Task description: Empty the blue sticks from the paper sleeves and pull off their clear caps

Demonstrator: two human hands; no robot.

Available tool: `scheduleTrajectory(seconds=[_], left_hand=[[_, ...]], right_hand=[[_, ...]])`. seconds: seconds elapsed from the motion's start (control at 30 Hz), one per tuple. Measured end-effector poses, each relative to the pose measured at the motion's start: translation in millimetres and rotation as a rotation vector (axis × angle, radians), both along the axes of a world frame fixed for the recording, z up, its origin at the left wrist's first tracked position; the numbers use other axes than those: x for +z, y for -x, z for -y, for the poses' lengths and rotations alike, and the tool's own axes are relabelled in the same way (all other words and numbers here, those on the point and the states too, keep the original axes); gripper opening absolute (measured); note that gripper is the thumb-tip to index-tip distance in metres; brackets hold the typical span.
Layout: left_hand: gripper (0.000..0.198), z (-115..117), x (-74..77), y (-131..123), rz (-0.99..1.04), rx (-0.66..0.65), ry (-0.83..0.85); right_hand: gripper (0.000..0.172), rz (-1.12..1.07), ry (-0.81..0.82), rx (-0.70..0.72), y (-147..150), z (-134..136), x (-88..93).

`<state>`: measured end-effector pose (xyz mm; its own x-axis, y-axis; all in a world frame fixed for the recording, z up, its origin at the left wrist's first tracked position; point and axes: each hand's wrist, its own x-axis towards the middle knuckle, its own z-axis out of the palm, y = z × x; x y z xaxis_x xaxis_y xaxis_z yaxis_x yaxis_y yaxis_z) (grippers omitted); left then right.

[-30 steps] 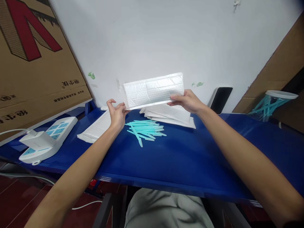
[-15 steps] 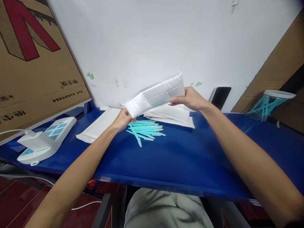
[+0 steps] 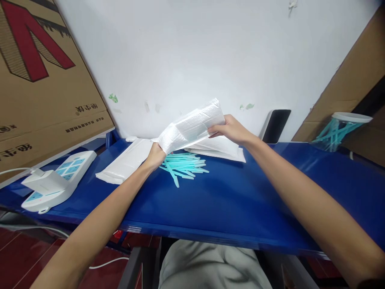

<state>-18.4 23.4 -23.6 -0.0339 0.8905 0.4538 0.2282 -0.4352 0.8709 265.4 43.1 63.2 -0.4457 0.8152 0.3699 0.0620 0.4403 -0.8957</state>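
I hold a long white plastic pouch [image 3: 192,125] tilted above the blue table [image 3: 240,200]. My right hand [image 3: 230,129] pinches its upper right end. My left hand [image 3: 155,155] grips its lower left end, fingers hidden behind the pouch. Under the pouch lies a pile of several turquoise plastic sticks [image 3: 183,164]. A stack of white pouches [image 3: 218,147] lies behind my right hand, and another white stack [image 3: 126,162] lies left of my left hand.
A white power strip with an adapter [image 3: 55,180] sits at the table's left end. A cardboard box [image 3: 45,80] leans at the left. A dark phone [image 3: 275,125] leans on the wall. A clear jar of turquoise sticks [image 3: 339,130] stands at the right.
The pouch was held level and stretched wide; now it tilts down to the left and is bunched. My left hand closed on its lower end and both hands drew closer.
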Motion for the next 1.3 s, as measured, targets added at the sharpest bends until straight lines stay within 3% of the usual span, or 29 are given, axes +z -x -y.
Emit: scheduleTrajectory(seconds=[0.1,0.23,0.37,0.47,0.6,0.7,0.83,0.97,1.17,1.3], left_hand=[[0.021,-1.8,-4.8,-1.0,-0.13,-0.094,-0.033],[0.027,-0.1,-8.0,-6.3,-0.203,-0.228,-0.037],[0.036,3.3,-2.8,-6.3,-0.206,-0.191,-0.025],[0.038,0.8,0.5,-1.5,-0.251,-0.132,-0.142],[0.033,-6.4,2.2,13.0,-0.296,0.095,-0.309],[0.027,-8.4,6.2,30.4,-0.364,0.245,-0.289],[0.025,-7.5,12.4,50.8,-0.647,0.12,-0.194],[0.026,-6.1,12.2,53.7,-0.907,0.002,-0.175],[0.033,0.0,8.4,44.1,-1.082,-0.03,-0.145],[0.045,7.5,9.2,37.0,-0.905,0.039,-0.205]], right_hand=[[0.017,0.032,-0.02,0.017,3.5,2.9,-1.4],[0.023,0.051,0.005,0.085,5.3,3.3,-4.6],[0.026,0.028,0.019,0.128,4.6,3.0,-5.0],[0.027,0.028,-0.007,0.094,2.6,2.0,-2.3],[0.025,0.017,-0.057,-0.093,-9.6,-6.8,4.0],[0.022,-0.105,-0.054,-0.262,-29.4,-18.8,8.8],[0.02,-0.344,-0.012,-0.486,-59.7,-34.9,12.3],[0.021,-0.527,0.087,-0.677,-81.6,-44.9,13.0],[0.022,-0.575,0.337,-0.536,-93.6,-42.6,11.2],[0.027,-0.515,0.409,-0.413,-89.9,-41.0,5.4]])
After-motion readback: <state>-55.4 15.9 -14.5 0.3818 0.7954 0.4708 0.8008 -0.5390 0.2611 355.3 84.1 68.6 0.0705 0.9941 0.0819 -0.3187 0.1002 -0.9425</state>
